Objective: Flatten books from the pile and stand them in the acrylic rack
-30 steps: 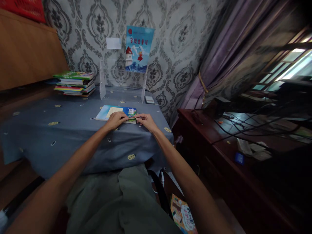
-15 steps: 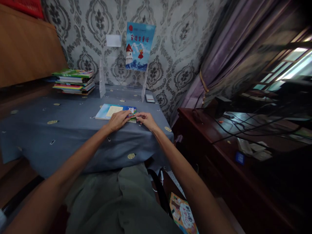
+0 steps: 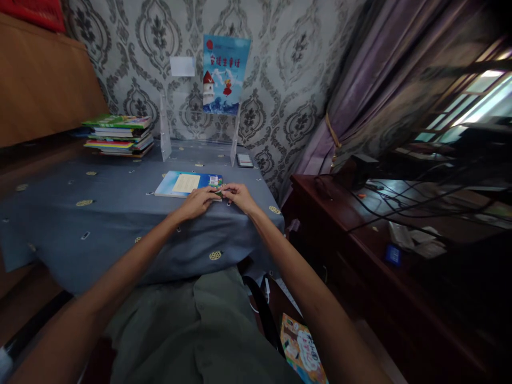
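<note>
A blue book [image 3: 168, 183] with a cream panel and a barcode on its cover lies on the cloth-covered table [image 3: 116, 186]. My left hand [image 3: 199, 202] is at its lower right part, fingers bent over the near edge and thumb low against it. On the right edge, my right hand [image 3: 239, 196] pinches with thumb and fingertips at the corner. The fingertips of both hands almost meet there and hide that corner, so exactly what is pinched between them is hard to see.
Behind the book, a clear stand [image 3: 165, 128] holds a blue picture-book cover [image 3: 226, 74]. A book stack [image 3: 120, 133] sits at the table's left. Small striped cards [image 3: 244, 160] lie at the right. A dark red desk [image 3: 340, 208] bears tangled cables. Below is an orange book [image 3: 302, 346].
My left hand has slid slightly down toward the book's near edge, uncovering more of the cover. My right hand stays at the right corner. The view has shifted slightly.
</note>
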`<state>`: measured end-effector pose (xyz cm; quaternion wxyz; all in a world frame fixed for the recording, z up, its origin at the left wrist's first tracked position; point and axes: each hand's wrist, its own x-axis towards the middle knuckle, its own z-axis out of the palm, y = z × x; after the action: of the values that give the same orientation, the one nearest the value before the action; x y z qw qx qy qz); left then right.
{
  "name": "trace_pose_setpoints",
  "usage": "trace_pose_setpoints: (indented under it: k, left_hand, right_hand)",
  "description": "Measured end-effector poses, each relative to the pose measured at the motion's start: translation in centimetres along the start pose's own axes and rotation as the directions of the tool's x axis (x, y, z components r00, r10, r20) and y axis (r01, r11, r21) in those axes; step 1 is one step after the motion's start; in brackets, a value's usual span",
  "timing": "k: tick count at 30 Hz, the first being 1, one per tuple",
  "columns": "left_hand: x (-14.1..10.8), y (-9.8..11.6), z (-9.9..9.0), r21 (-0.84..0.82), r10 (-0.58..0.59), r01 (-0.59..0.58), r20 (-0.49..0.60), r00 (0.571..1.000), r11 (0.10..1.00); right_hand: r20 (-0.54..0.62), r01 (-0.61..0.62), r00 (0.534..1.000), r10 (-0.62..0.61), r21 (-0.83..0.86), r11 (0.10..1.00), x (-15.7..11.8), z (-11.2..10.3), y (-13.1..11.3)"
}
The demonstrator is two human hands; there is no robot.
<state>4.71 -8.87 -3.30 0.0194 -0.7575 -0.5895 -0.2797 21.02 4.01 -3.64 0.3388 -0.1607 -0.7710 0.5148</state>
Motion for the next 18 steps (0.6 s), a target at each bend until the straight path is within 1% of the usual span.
trace_pose_setpoints:
  k: [7, 18]
  left_hand:
    - [0.1, -0.4, -0.1, -0.061, -0.021, 0.020, -0.003, 1.000, 0.998]
    - [0.7, 0.6, -0.5, -0.041, -0.065, 0.064, -0.018, 0.998, 0.997]
  right_hand:
    - [0.022, 0.018, 1.000, -0.017, -0.032, 0.999, -0.2, 0.0, -0.1]
    - [0.020, 0.042, 0.999, -0.041, -0.098, 0.994, -0.4, -0.2, -0.1]
